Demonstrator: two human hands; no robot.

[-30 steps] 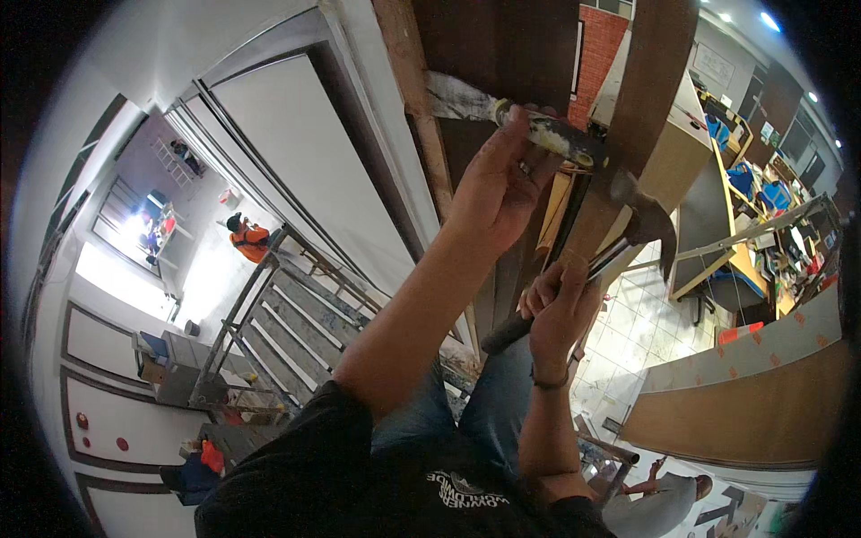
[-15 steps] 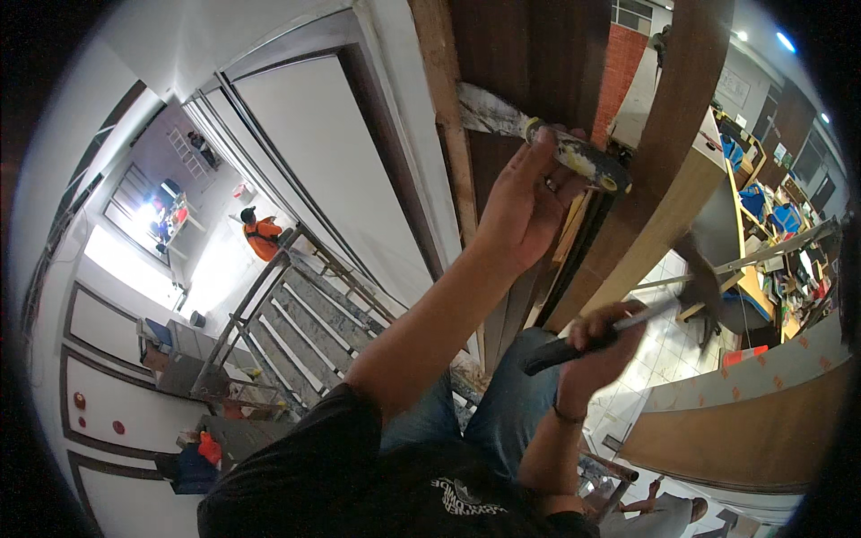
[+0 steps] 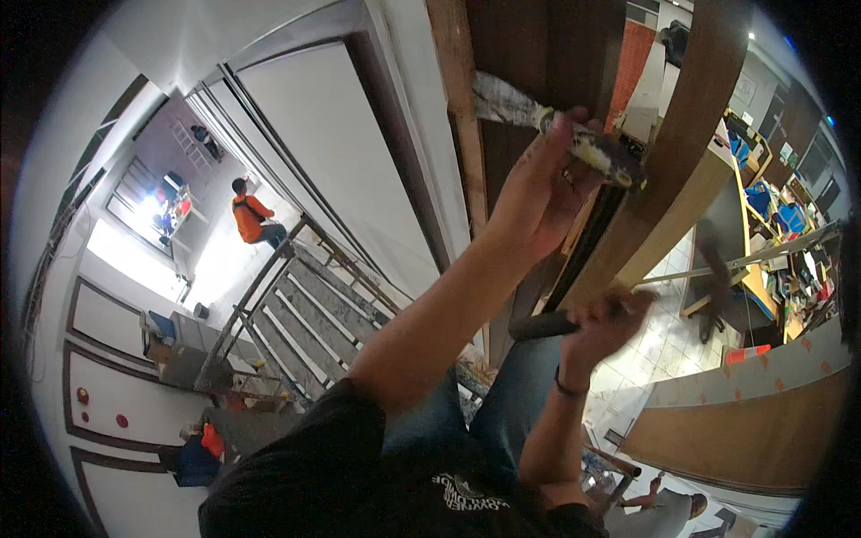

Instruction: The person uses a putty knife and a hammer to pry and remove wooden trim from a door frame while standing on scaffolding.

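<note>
Item: flat metal chisel with a paint-flecked yellow and black handle (image 3: 574, 143), far centre, blade laid against the dark brown wooden door panel (image 3: 547, 54) beside the pale raw-wood frame strip (image 3: 457, 117). Blade dull grey, smeared white; handle rough and stained.

Left hand (image 3: 538, 193): closed around the chisel handle, forearm stretching up from the near edge.

Right hand (image 3: 605, 323): closed on the black rubber grip of a hammer with a thin steel shaft (image 3: 717, 264), which runs out to the right; its head is motion-blurred and hard to make out.

Surroundings: curved light-brown plywood panel (image 3: 691, 161) just right of the chisel; grey metal ladder (image 3: 305, 314) below left; a person in an orange top (image 3: 251, 215) well away at far left; white tiled floor (image 3: 664, 350); cluttered wooden bench (image 3: 762, 278) at right.

Change: a second ago the hammer head sat close under the chisel handle; it has since swung out rightward and lower, well apart from it. The left hand's hold on the chisel is unchanged.
</note>
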